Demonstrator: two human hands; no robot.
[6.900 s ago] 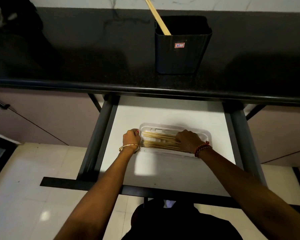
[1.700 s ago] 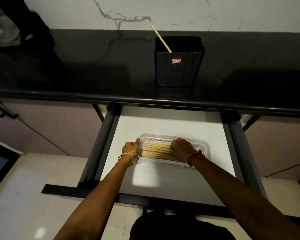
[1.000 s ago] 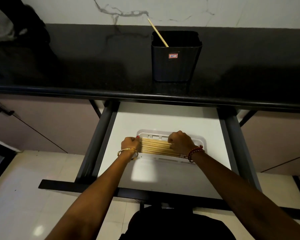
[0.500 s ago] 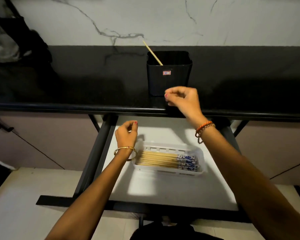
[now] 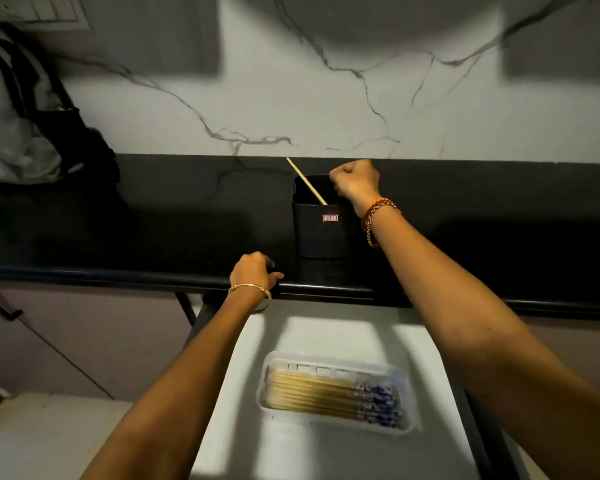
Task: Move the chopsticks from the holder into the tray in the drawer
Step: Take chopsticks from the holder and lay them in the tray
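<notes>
My right hand [image 5: 355, 181] is up at the black holder [image 5: 321, 220], which stands on the dark worktop [image 5: 153, 220] near its front edge. The fingers are curled into a fist right over the holder's far right corner. I cannot tell if they have hold of anything; I see nothing in them. One last chopstick [image 5: 306, 181] is in the holder. It leans to the left, with its top poking out past the back left corner of the holder. My fist is just beside it, not touching it.

My left hand [image 5: 253, 271] rests on the front edge of the worktop, fingers loosely bent, holding nothing.

The other chopsticks [image 5: 333, 398] lie flat in the white tray [image 5: 407, 379] in the open drawer [image 5: 326, 334], all side by side, with the blue ends to the right.

I think the step now is to get that last stick. To do it well, I would open my fingers, move a bit left, and pinch the stick near its top. Then I would pull it along its lean, so the holder does not tip. The stick is thin and smooth, so it could slip. I would lay it in the tray the same way as the rest, blue end right.
</notes>
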